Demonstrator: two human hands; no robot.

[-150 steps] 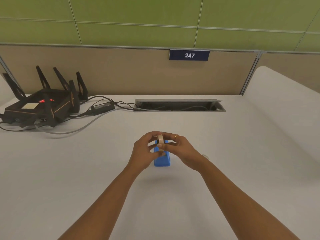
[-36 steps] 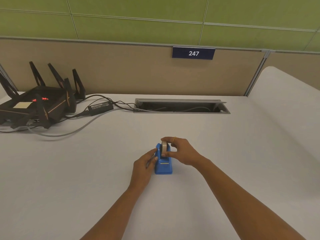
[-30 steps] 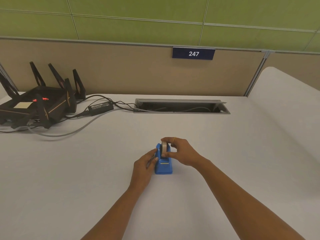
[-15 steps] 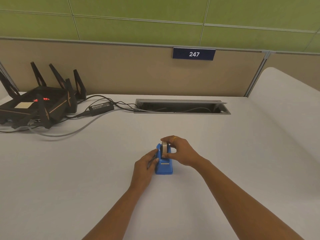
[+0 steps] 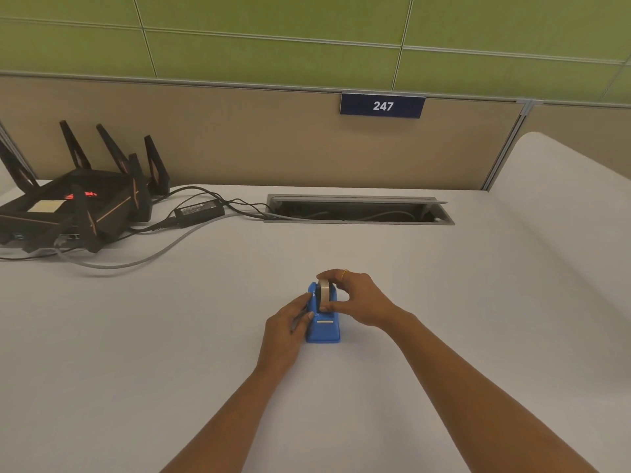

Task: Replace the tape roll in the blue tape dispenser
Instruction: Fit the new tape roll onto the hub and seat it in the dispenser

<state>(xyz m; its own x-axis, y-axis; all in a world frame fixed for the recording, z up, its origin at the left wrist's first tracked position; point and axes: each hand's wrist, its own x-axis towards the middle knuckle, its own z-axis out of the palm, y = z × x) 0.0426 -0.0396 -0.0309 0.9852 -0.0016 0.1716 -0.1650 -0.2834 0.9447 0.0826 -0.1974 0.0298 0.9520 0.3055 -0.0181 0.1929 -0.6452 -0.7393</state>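
Observation:
A small blue tape dispenser (image 5: 323, 331) stands on the white desk (image 5: 170, 336), its cutter end toward me. A tan tape roll (image 5: 323, 292) sits upright in its top slot. My right hand (image 5: 358, 300) pinches the roll between thumb and index finger; a gold ring shows on one finger. My left hand (image 5: 286, 327) presses against the dispenser's left side, thumb and fingertips on its blue wall. The far end of the dispenser is hidden behind the roll and my fingers.
A black router (image 5: 73, 206) with several upright antennas sits at the back left, with a power brick (image 5: 199, 210) and cables (image 5: 143, 257) trailing over the desk. An open cable tray (image 5: 358, 209) is set into the desk at the back. A partition wall carries a "247" sign (image 5: 382, 105).
Five seconds ago both hands held the roll above the dispenser. Since then the roll has come down into the slot and my left hand has moved onto the dispenser's side. Little movement in the last second.

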